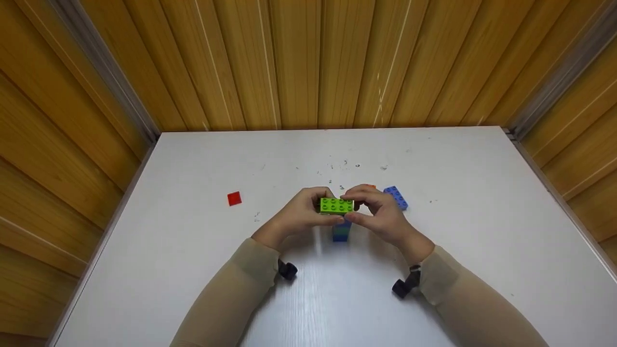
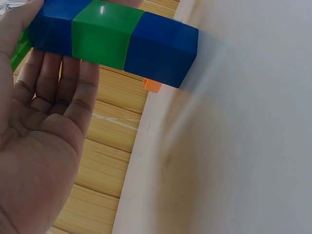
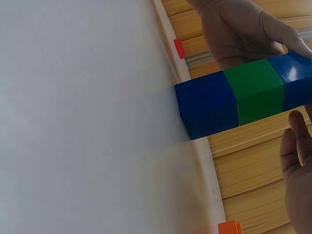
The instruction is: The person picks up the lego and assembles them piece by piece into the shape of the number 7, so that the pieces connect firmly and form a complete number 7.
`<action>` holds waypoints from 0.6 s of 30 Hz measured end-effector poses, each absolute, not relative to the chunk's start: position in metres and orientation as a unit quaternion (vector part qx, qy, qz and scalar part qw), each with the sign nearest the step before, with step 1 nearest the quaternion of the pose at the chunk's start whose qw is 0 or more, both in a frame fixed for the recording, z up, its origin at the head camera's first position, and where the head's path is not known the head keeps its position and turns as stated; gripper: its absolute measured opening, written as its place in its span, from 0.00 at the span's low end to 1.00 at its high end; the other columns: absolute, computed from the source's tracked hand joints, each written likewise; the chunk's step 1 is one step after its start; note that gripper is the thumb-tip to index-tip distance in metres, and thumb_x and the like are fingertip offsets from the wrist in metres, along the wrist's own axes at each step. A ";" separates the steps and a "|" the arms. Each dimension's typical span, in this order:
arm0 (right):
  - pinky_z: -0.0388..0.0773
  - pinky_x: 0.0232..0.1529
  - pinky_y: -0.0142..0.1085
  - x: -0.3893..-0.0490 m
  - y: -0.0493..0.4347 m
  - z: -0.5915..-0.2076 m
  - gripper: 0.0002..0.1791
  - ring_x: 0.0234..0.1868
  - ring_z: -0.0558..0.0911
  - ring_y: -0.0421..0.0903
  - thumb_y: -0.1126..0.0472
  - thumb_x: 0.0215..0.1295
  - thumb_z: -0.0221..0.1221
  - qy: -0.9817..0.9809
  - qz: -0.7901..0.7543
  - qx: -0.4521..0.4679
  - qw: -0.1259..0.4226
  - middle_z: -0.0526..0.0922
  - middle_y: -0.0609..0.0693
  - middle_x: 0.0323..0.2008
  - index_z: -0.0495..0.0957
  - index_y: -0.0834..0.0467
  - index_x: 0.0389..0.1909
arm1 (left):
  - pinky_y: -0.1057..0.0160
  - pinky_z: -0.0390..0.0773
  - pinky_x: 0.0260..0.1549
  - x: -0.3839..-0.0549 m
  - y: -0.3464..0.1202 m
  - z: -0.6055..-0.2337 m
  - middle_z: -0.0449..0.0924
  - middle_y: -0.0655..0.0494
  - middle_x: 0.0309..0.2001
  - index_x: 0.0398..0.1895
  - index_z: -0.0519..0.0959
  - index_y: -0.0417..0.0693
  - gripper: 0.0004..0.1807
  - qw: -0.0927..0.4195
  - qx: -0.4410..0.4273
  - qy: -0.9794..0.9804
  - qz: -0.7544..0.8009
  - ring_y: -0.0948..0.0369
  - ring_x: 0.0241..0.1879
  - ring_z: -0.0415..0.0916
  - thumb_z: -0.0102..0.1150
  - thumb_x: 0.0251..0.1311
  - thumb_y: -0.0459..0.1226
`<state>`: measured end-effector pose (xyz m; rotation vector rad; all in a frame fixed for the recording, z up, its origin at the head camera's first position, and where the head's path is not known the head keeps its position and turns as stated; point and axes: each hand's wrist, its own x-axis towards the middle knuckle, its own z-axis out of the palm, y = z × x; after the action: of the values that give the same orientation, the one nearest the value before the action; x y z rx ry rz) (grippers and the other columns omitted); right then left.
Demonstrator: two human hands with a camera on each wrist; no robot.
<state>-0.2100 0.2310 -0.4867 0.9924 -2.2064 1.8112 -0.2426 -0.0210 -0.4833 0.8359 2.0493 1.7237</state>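
A lime green brick (image 1: 336, 206) lies across the top of an upright stack (image 1: 341, 232) of blue, green and blue bricks that stands on the white table (image 1: 193, 250). My left hand (image 1: 301, 214) grips the lime brick's left end, and my right hand (image 1: 378, 212) pinches its right end. The left wrist view shows the stack (image 2: 112, 41) against my left hand's fingers (image 2: 63, 83), with a sliver of the lime brick (image 2: 18, 51) beside them. In the right wrist view the stack (image 3: 243, 97) stands between my two hands.
A small red brick (image 1: 234, 198) lies to the left of the hands. A blue brick (image 1: 396, 197) lies just right of my right hand, with an orange brick (image 1: 369, 186) partly hidden behind it. Wooden walls (image 1: 308, 62) enclose the table on three sides.
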 end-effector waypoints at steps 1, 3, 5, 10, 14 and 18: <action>0.82 0.53 0.31 -0.210 0.231 -0.487 0.21 0.58 0.83 0.39 0.78 0.65 0.72 -0.728 0.600 0.326 0.057 0.88 0.42 0.58 0.88 0.69 0.60 | 0.68 0.79 0.39 -0.243 -0.021 -0.483 0.83 0.63 0.38 0.45 0.83 0.43 0.13 0.168 0.294 0.720 0.607 0.64 0.37 0.76 0.81 0.65 0.33; 0.83 0.54 0.31 -0.210 0.231 -0.487 0.21 0.58 0.83 0.39 0.78 0.66 0.72 -0.728 0.602 0.323 0.051 0.88 0.42 0.58 0.88 0.69 0.60 | 0.68 0.79 0.40 -0.242 -0.021 -0.483 0.83 0.63 0.38 0.45 0.83 0.43 0.13 0.170 0.293 0.718 0.608 0.64 0.37 0.76 0.81 0.65 0.33; 0.83 0.55 0.31 -0.209 0.232 -0.488 0.21 0.58 0.83 0.39 0.79 0.66 0.71 -0.727 0.605 0.322 0.047 0.87 0.43 0.58 0.88 0.69 0.60 | 0.68 0.79 0.40 -0.242 -0.021 -0.483 0.83 0.63 0.39 0.45 0.84 0.43 0.13 0.171 0.294 0.716 0.609 0.64 0.38 0.76 0.81 0.65 0.33; 0.84 0.56 0.29 -0.208 0.232 -0.489 0.21 0.59 0.82 0.39 0.80 0.65 0.71 -0.716 0.613 0.331 0.041 0.86 0.44 0.57 0.88 0.70 0.59 | 0.68 0.82 0.43 -0.242 -0.021 -0.482 0.85 0.61 0.42 0.46 0.84 0.41 0.14 0.171 0.301 0.713 0.610 0.63 0.40 0.79 0.81 0.63 0.31; 0.83 0.56 0.30 -0.208 0.231 -0.490 0.21 0.59 0.82 0.40 0.81 0.65 0.71 -0.707 0.617 0.342 0.044 0.85 0.45 0.57 0.87 0.71 0.58 | 0.68 0.84 0.46 -0.242 -0.021 -0.482 0.86 0.60 0.44 0.46 0.84 0.40 0.15 0.168 0.304 0.715 0.606 0.63 0.42 0.81 0.81 0.62 0.30; 0.83 0.56 0.30 -0.207 0.230 -0.489 0.21 0.60 0.82 0.40 0.80 0.64 0.71 -0.711 0.612 0.342 0.052 0.86 0.44 0.58 0.87 0.70 0.58 | 0.69 0.85 0.47 -0.244 -0.021 -0.483 0.87 0.58 0.45 0.46 0.83 0.39 0.16 0.168 0.304 0.715 0.607 0.63 0.43 0.82 0.81 0.60 0.28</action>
<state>-0.2073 0.2299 -0.4892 1.0403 -2.1617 1.8625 -0.2436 -0.0209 -0.4830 0.8649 2.0345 1.7257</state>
